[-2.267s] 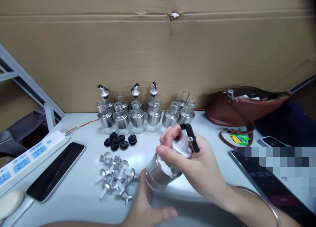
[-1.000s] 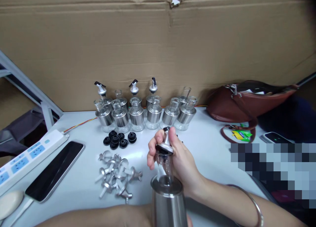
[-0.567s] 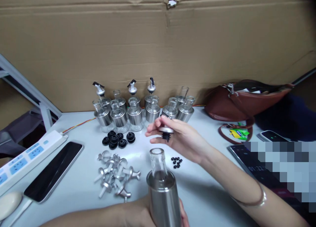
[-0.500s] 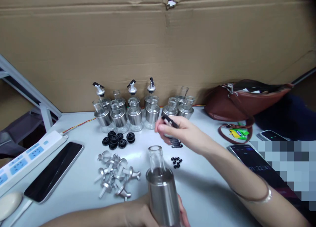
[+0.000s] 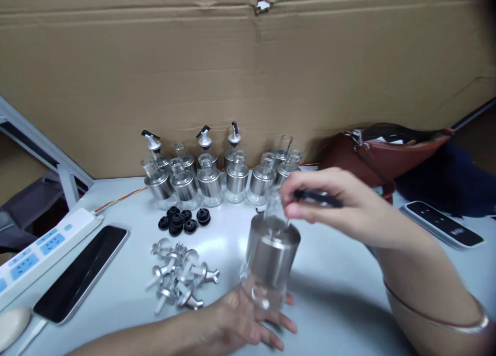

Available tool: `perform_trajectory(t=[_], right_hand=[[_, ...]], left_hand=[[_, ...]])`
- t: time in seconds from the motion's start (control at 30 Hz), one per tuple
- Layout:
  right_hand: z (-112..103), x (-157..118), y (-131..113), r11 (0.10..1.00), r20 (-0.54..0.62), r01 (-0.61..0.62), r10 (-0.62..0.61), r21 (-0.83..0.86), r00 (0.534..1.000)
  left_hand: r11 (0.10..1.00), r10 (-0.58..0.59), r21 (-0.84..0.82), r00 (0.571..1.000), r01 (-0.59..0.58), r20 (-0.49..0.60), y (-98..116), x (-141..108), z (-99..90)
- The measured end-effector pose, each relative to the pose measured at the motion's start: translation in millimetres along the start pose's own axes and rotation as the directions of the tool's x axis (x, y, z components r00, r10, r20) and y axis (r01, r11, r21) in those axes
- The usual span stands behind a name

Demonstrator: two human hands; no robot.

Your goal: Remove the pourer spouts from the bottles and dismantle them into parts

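My right hand (image 5: 329, 201) is closed at the neck of a glass bottle (image 5: 273, 247) with a brushed steel sleeve. A slim black piece (image 5: 320, 197) also sits in that hand; blur hides its exact kind. The bottle is raised and slightly tilted, with its clear base low. Under and behind the base, my left hand (image 5: 248, 320) has its fingers spread; whether it touches the glass I cannot tell. To its left lie several silver pour spouts (image 5: 182, 273) in a heap. Farther back are several black ribbed stoppers (image 5: 184, 220).
Several steel-sleeved glass bottles (image 5: 210, 180) stand in rows by the cardboard wall (image 5: 155, 77), some topped with pour spouts. A power strip (image 5: 46, 250) and a phone (image 5: 81, 273) lie left. On the right are a brown bag (image 5: 406, 157) and a black-topped device (image 5: 442, 224).
My right hand has come right and nearer and now grips the bottle's neck. The bottle has risen and shifted right. My left fingers have loosened from around it and spread.
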State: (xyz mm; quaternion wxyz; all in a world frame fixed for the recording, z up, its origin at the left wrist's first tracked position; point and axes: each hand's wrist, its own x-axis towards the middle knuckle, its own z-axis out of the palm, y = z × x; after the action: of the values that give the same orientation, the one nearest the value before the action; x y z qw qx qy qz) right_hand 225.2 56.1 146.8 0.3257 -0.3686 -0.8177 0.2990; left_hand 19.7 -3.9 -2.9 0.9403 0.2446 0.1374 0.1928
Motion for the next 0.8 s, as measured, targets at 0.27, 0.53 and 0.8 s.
perform_trajectory(t=[0.27, 0.53, 0.8], right_hand=[[-21.6, 6.4, 34.8, 0.913, -0.484, -0.199, 0.002, -0.357, 0.875], [-6.9, 18.4, 58.3, 0.848, -0.569, -0.227, -0.104, -0.48, 0.815], [15.2, 29.1, 91.8, 0.792, -0.476, -0.202, -0.125, -0.577, 0.871]], left_hand=[[0.994, -0.027, -0.104, 0.999, 0.031, 0.04, -9.1, 3.9, -8.4], [0.993, -0.045, -0.109, 0.999, 0.044, -0.009, -5.6, 3.6, -6.1], [0.994, -0.047, -0.101, 0.999, 0.046, -0.006, -6.7, 3.5, -8.2]])
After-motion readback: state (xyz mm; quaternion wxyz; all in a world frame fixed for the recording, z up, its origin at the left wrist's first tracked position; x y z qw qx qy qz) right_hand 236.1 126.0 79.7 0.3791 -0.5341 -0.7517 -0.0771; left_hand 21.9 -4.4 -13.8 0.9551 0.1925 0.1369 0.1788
